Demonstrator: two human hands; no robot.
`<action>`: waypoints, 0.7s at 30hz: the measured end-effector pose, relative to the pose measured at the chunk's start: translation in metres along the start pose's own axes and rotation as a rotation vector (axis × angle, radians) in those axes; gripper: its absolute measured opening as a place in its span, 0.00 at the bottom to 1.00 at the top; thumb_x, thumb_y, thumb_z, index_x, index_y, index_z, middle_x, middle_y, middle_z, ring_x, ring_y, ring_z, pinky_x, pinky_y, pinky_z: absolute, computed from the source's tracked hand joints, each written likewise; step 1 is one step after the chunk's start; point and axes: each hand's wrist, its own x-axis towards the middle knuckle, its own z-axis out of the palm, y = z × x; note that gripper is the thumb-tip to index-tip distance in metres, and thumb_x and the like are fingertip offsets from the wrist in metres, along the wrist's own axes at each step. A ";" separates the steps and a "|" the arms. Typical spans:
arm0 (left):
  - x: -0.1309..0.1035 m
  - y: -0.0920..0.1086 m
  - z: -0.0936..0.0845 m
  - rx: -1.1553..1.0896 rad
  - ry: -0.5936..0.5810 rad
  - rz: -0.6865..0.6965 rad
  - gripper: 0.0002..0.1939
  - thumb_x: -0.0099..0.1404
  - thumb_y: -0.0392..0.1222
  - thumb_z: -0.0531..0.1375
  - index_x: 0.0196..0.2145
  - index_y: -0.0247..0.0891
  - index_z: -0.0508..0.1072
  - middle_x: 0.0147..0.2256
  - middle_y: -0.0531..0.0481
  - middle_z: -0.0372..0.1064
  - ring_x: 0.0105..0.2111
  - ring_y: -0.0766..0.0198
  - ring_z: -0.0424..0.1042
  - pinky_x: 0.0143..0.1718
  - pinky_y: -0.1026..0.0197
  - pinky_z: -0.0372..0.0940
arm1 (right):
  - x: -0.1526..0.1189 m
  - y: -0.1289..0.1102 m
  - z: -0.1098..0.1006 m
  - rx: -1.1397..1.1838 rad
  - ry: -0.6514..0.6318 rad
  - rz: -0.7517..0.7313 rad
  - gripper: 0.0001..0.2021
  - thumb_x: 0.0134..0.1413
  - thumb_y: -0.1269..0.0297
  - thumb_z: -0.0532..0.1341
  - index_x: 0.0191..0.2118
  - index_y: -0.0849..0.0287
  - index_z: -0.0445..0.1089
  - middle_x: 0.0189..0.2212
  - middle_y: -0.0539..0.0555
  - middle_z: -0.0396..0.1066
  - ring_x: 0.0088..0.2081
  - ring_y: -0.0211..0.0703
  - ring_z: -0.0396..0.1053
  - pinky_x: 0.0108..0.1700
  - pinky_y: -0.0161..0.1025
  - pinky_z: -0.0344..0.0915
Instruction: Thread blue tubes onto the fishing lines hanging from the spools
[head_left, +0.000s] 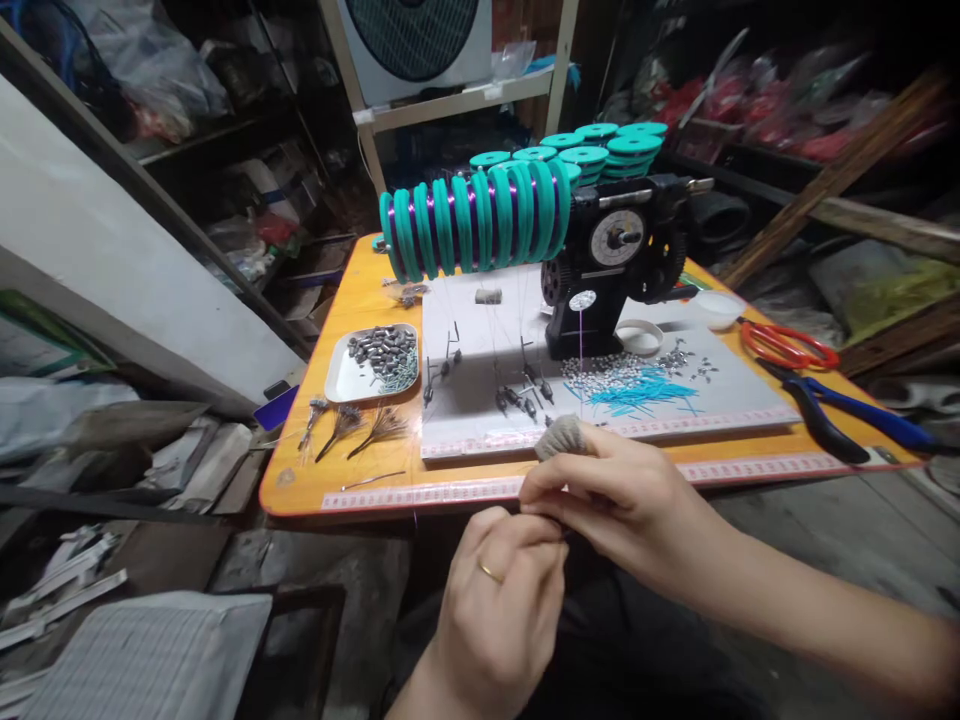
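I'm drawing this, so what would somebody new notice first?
Probably the row of green spools jutting from the black machine above the table. Next, blue pieces in front of the machine. Then the left hand with its gold ring, close against the right hand, before the table's near edge.

"What is standing behind?"

"A white unit (pixel 478 42) with a round grille (pixel 412 35) is resting on a pale frame (pixel 461 106)."

"And elsewhere?"

"Plastic bags (pixel 142 60) are lying at upper left, a grey pad (pixel 150 660) at lower left, and a wooden beam (pixel 832 185) is slanting at right."
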 end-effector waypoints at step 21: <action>0.007 0.014 0.005 -1.537 0.042 -1.222 0.16 0.54 0.40 0.71 0.21 0.32 0.68 0.19 0.58 0.53 0.22 0.73 0.48 0.26 0.68 0.47 | -0.027 0.009 -0.007 -0.055 -0.123 -0.270 0.05 0.53 0.73 0.64 0.34 0.57 0.70 0.29 0.51 0.72 0.24 0.35 0.67 0.24 0.33 0.66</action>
